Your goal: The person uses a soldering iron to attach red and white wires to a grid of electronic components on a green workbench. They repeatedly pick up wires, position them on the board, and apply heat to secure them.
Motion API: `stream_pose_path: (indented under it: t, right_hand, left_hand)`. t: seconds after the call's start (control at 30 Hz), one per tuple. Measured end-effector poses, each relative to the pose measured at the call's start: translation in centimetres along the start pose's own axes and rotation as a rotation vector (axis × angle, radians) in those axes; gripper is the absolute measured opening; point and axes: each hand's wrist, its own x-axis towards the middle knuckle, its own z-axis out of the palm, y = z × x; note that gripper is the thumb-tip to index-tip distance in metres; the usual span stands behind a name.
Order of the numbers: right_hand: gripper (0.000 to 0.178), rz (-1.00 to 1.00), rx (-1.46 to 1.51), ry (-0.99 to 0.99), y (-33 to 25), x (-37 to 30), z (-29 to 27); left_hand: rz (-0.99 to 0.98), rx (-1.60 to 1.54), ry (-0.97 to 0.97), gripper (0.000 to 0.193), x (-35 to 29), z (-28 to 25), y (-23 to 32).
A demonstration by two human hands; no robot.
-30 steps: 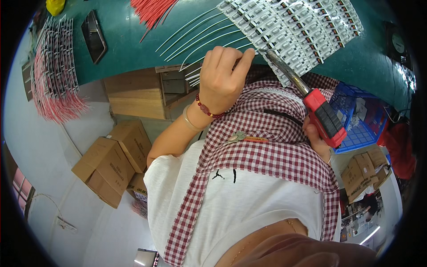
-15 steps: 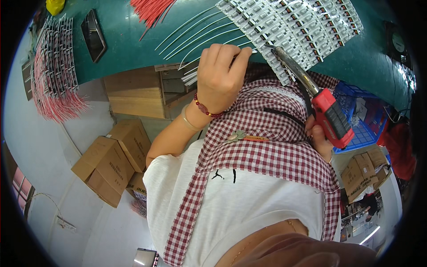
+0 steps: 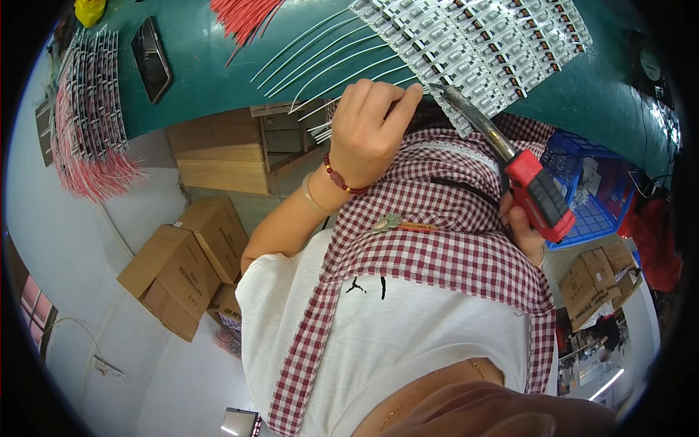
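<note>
My left hand (image 3: 368, 127) is closed on thin white wires (image 3: 319, 134), whose loose ends stick out beside the palm. Its thumb and forefinger pinch at the near-left edge of a panel of small circuit boards (image 3: 473, 58). Several white wires run leftward from that same edge over the table. My right hand (image 3: 523, 226) grips a soldering iron (image 3: 540, 193) with a red and black handle, partly hiding the fingers. The iron's tip is at the panel's edge, close by my left fingertips; whether it touches cannot be made out.
On the green table (image 3: 196, 80) lie a bundle of red wires (image 3: 244, 18), a phone (image 3: 151, 60) and, far left, stacked boards with red wires (image 3: 91, 109). A blue plastic basket (image 3: 593, 193) is at right. Cardboard boxes (image 3: 171, 280) stand below left.
My left hand has shifted slightly right along the panel edge. The iron has moved a little left and down, its tip now nearer my left fingertips.
</note>
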Motion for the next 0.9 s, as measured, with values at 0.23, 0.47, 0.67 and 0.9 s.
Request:
stream_pose_path:
  t: [0.23,0.47,0.67,0.9]
  right_hand:
    - [0.015,-0.049,0.018,-0.021,-0.8,0.0,-0.3]
    - [0.02,0.059,0.238,-0.066,-0.1,-1.0,-0.9]
    - [0.02,-0.011,0.177,0.032,0.9,-1.5,-0.5]
    - [0.016,-0.024,0.043,-0.038,-0.2,-0.7,-0.6]
  left_hand:
    - [0.006,0.005,-0.029,0.031,0.3,-0.2,-0.1]
    - [0.017,0.035,0.0,0.029,0.3,0.0,-0.1]
    - [0.031,0.017,-0.015,0.031,0.2,-0.6,0.6]
    - [0.024,0.007,-0.042,0.032,-0.4,0.2,0.6]
